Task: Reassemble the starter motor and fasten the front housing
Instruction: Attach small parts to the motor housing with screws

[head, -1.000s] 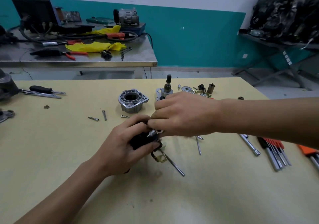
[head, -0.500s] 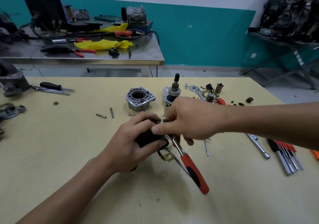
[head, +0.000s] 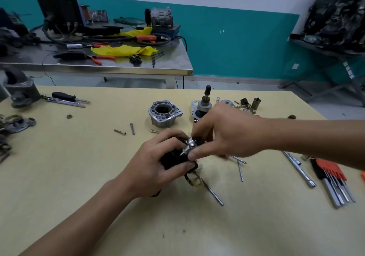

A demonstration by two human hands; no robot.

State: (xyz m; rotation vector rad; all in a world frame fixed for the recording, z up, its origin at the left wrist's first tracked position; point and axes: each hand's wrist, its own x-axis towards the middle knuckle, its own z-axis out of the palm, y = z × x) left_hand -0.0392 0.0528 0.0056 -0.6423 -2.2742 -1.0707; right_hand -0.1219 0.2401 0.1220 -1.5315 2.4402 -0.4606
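Presently, at mid-table: left hand (head: 156,168) is wrapping its fingers round the black motor body (head: 173,158), keeping it low over the yellow table (head: 69,176). Right hand (head: 227,135) is pinching a small silver tool head (head: 190,144) against the motor body's upper end. Front housing (head: 165,115) is standing apart behind the hands, beside an upright geared shaft (head: 205,101). Loose bolts (head: 132,128) are lying to its left, and hex keys (head: 335,180) are lying far right.
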